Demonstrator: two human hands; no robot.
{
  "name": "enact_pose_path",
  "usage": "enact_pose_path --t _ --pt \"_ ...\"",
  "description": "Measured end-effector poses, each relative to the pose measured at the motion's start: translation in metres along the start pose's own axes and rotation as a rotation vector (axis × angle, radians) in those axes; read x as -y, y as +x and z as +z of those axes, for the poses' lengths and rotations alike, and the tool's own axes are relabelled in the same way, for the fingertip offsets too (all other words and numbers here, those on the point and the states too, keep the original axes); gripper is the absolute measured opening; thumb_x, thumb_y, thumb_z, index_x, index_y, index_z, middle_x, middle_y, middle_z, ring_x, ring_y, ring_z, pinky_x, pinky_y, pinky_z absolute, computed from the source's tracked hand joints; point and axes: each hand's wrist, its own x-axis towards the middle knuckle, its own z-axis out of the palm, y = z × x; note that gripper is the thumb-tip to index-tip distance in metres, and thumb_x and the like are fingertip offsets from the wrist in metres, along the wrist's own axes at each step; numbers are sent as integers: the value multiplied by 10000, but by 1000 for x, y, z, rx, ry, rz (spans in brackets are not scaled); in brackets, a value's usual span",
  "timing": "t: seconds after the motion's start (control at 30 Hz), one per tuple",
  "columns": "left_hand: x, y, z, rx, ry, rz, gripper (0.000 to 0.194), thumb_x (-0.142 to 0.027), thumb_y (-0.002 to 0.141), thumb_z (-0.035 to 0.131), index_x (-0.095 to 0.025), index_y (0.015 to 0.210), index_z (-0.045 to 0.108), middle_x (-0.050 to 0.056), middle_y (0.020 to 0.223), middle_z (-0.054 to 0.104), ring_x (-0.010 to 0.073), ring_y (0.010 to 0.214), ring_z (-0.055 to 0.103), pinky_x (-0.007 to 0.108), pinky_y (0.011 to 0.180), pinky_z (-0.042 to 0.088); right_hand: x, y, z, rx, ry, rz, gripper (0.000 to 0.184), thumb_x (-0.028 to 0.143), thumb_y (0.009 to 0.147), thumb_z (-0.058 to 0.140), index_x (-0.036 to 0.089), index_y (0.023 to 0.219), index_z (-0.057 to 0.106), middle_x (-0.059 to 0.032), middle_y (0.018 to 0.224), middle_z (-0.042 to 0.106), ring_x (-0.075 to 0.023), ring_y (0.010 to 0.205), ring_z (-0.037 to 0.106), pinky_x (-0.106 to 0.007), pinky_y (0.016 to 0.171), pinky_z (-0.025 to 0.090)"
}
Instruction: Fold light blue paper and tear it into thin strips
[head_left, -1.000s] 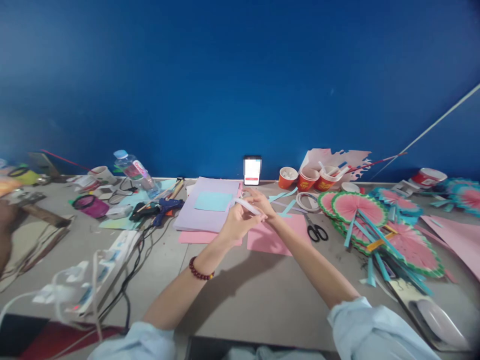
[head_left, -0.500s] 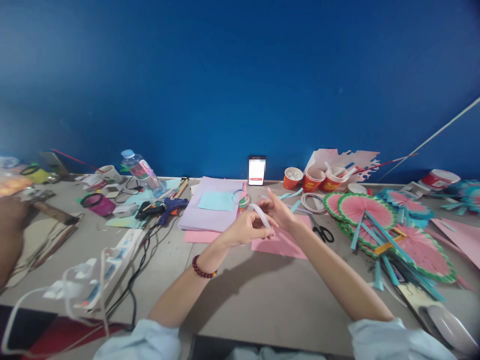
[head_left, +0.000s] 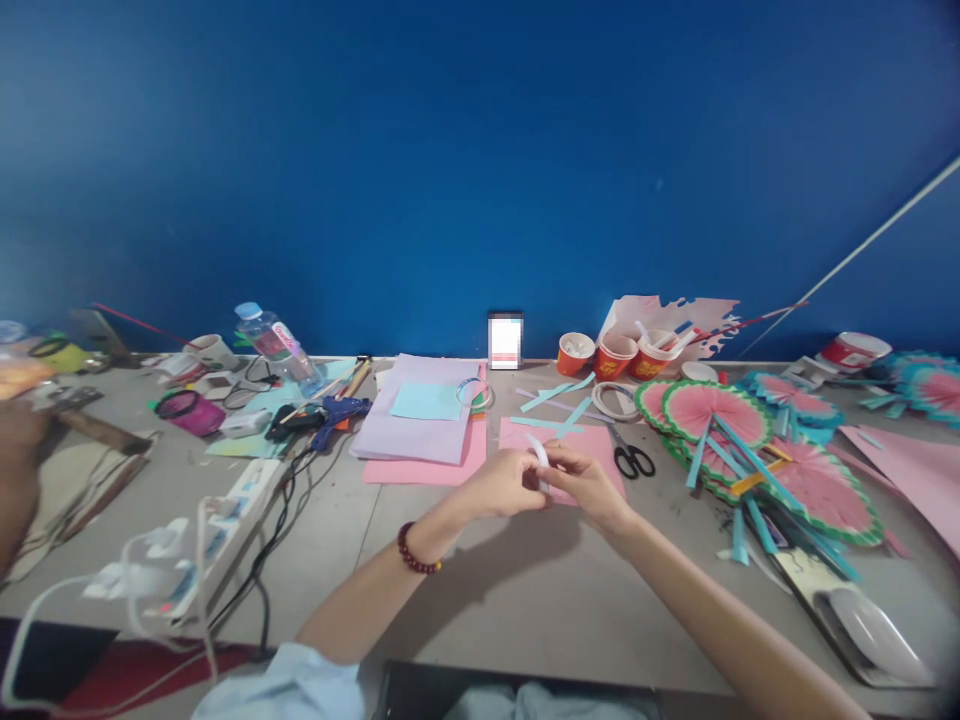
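Note:
My left hand (head_left: 511,482), with a dark red bead bracelet (head_left: 415,548) at the wrist, pinches a narrow, curved pale paper strip (head_left: 538,452). From the other side, the fingers of my right hand (head_left: 589,486) close on the same strip, so both hands nearly meet. Part of the strip is hidden by the fingers. Beneath them lies a pink paper sheet (head_left: 606,455), with light blue strips (head_left: 576,412) at its far edge. Black-handled scissors (head_left: 634,461) rest just right of the sheet.
Left of my hands are stacked lilac paper (head_left: 375,430), a tape roll (head_left: 474,393), a glue gun (head_left: 341,410) and a power strip (head_left: 225,535). Pleated watermelon-coloured fans (head_left: 716,415) lie right, near paper cups (head_left: 616,355). Another person's hand (head_left: 19,450) is at far left.
My right hand has come down, and its raised fingers have closed on the strip. Both hands are slightly lower and nearer to me. The view has shifted a little to the right.

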Motion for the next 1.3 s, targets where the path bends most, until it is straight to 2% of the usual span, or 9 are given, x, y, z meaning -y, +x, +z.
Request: enact_pose_path --t 0.17,0.3,0.43,0.67,0.77,0.93,1.1,1.2,1.3 --pt "2 -2 9 -58 56 -46 39 -167 630 554 -143 634 584 -22 558 524 94 496 466 206 451 311 -7 -7 2 -66 238 82 154 356 670 744 223 740 713 -12 832 559 -135 743 503 -267 661 406" --pt "12 -6 14 -146 -16 -67 151 -248 695 571 -119 676 647 10 613 611 113 545 521 205 483 346 -18 -7 -2 -176 324 109 206 367 615 780 195 682 688 12 699 526 -63 524 354 -235 491 291" --pt "23 -12 20 -291 13 -51 217 -282 753 550 -136 770 710 45 745 705 147 660 610 216 580 429 -26 -8 -5 -176 413 121 231 370 619 779 177 664 659 49 539 405 -53 464 262 -237 446 187" --pt "50 -17 27 -483 447 127 200 -206 796 540 -234 854 729 35 837 737 177 728 665 273 707 469 -16 -6 -13 -207 509 126 247 376 628 773 190 699 627 76 521 294 -59 456 227 -222 420 183" --pt "65 -13 27 -503 612 180 217 -221 830 515 -237 873 727 60 799 734 205 735 669 309 720 462 -10 -2 -22 -274 527 97 267 379 612 779 202 690 596 79 523 289 -61 448 199 -213 401 178" --pt "78 -9 24 -514 670 226 240 -222 856 486 -243 891 723 73 781 727 209 714 658 320 707 443 -3 3 -39 -342 600 40 339 370 583 806 206 638 515 80 528 321 -51 436 209 -188 381 188" --pt "88 -8 16 -589 707 172 233 -225 824 523 -245 932 729 74 685 708 201 660 642 311 684 440 6 2 -51 -338 566 -17 249 394 694 722 229 696 536 103 430 190 -73 389 154 -197 348 180" --pt "89 -9 13 -671 612 141 225 -248 817 535 -237 922 734 67 615 688 192 635 633 311 693 456 15 -1 -58 -334 495 11 217 414 712 669 233 729 552 73 452 347 -86 388 254 -218 343 201" --pt "84 -10 11 -720 345 151 216 -277 816 546 -228 926 725 70 793 729 196 746 658 322 747 488 20 -7 -67 -307 414 85 336 560 759 512 231 707 551 -9 564 521 -141 471 442 -262 374 289"
